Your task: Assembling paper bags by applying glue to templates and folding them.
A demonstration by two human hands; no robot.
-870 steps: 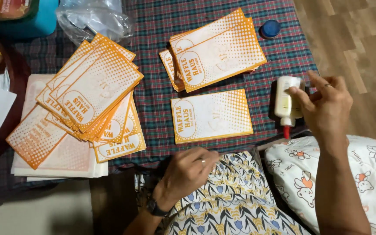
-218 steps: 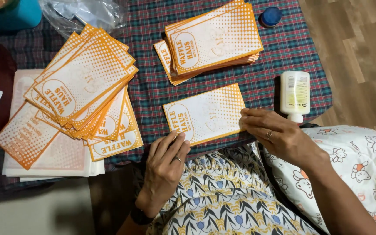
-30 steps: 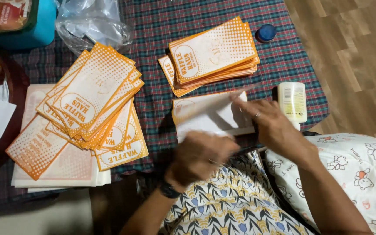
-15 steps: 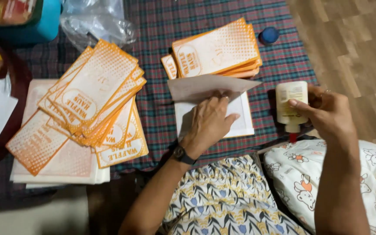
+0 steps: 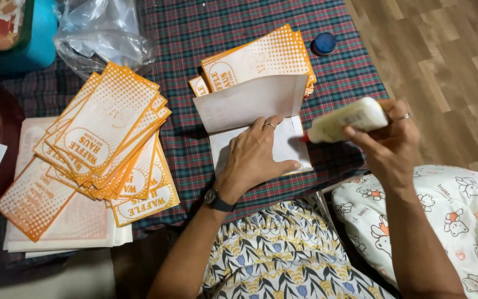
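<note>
Half a second ago the glue bottle stood nearly upright at the table's right edge; now the right hand (image 5: 391,141) has swung it over sideways, its red tip aimed at about nine o'clock toward the paper bag (image 5: 253,108), and the motion blurs the bottle. That hand is wrapped tight around the glue bottle (image 5: 347,119), fingers closed on its body. The left hand (image 5: 255,158) lies flat and open on the bag's lower panel, pinning it to the plaid cloth (image 5: 217,33), while the bag's upper flap stands folded up, white inside showing. The bag sits at the middle of the table, just in front of the person's lap. Judging by how things lie, this bag is opened and held but no glue shows on it yet. At twelve o'clock a neat stack of orange printed bags (image 5: 261,58) rests, perhaps the finished ones; at nine o'clock a fanned pile (image 5: 106,133) lies on flat sheets, seemingly waiting. A blue cap (image 5: 323,43) sits at one o'clock, off the bottle. At eleven o'clock a clear plastic bag (image 5: 103,33) lies crumpled; what it holds I cannot tell.
</note>
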